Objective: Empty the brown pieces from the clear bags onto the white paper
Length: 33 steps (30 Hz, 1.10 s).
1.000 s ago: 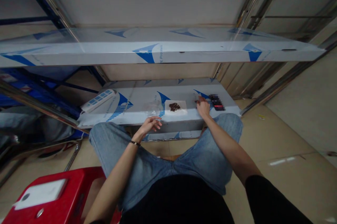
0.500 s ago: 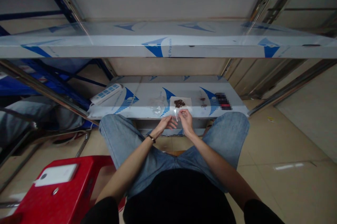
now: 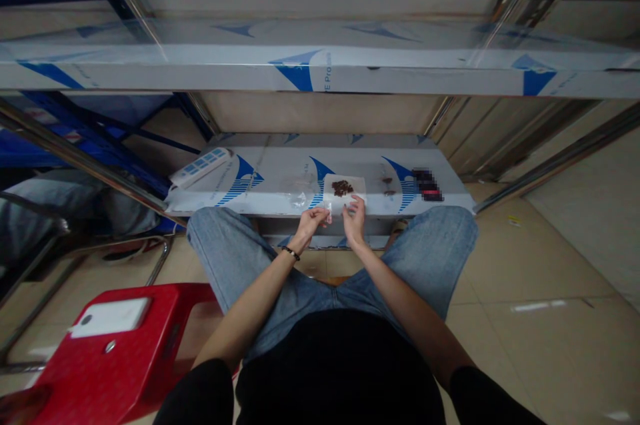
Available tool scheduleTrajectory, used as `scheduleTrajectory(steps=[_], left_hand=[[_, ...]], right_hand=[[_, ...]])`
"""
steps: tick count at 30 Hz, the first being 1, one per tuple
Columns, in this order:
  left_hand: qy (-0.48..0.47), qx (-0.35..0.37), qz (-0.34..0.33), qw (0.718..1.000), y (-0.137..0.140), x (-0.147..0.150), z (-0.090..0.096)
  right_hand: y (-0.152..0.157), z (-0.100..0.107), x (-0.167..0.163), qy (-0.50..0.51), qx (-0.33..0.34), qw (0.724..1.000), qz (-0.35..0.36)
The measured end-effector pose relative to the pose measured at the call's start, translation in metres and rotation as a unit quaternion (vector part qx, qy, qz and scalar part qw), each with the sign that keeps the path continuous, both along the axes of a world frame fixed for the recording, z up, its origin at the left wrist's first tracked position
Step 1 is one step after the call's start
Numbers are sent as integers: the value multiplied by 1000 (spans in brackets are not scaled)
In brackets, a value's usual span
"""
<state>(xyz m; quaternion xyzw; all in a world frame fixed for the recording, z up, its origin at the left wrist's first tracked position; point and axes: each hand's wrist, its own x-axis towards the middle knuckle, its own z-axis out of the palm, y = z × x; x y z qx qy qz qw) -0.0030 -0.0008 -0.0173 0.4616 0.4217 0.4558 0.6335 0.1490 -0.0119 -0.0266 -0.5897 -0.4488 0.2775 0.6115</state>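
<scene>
My left hand (image 3: 311,224) pinches a small clear plastic bag (image 3: 329,217) just off the front edge of the lower shelf. My right hand (image 3: 354,217) is at the near right edge of a white sheet (image 3: 357,184), its thumb and fingers apart. A small pile of dark brown pieces (image 3: 342,188) lies on that sheet. Left of it rests crumpled clear plastic (image 3: 299,197). A few dark bits (image 3: 388,185) lie to the right, their kind too small to tell.
A white power strip (image 3: 201,168) lies at the shelf's left end, a pixelated dark and red item (image 3: 428,185) at its right. An upper shelf (image 3: 370,78) crosses ahead. On a red stool (image 3: 125,358) at left lies a white phone (image 3: 111,317); part of another person's hand (image 3: 23,405) shows.
The small clear bag has passed from my right hand to my left, whose fingers have closed. My right hand has opened and moved slightly right. The view has tilted down a little.
</scene>
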Motion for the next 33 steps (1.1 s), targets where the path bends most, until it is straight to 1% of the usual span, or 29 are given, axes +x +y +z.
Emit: scheduleTrajectory(steps=[1,2,3,5,7,10,12,14,19,23,29,31,33], left_hand=[[3,5,-6,1000,0,-1,0],[6,11,-11,1000,-1,-2,0],[10,15,-16,1000,-2,-3,0],[21,19,-23,999,-2,-5,0],[33,16,-24,999,-3,-8,1],[29,5,-2,1000,-2,-14,1],[16,1,17,1000,-1,-19,0],[7,-6,22,1000,0,-22,-1],[-4,-24,-7,1000,0,-27,-3],[33,-3,-20,999,-1,-29,-1],[65,27,-24,997,-5,-27,10],[71,37,-27,996,-5,-25,12],[75,52,-33,995,-4,-22,13]], right_hand=[[-1,3,0,-36,15,999,-10],[-3,6,-2,-59,28,998,-5],[-4,8,-4,-70,37,997,21],[-7,12,-9,-66,43,990,117],[-9,12,-14,-53,39,981,185],[-11,10,-17,-50,35,974,219],[-11,8,-16,-48,31,974,221],[-10,6,-14,-45,28,976,213],[-5,-1,-15,-37,22,980,194],[-6,-4,-18,-41,18,982,182],[-11,-1,-21,-77,33,984,160],[-12,1,-22,-61,25,985,162],[-11,2,-23,-16,8,984,176]])
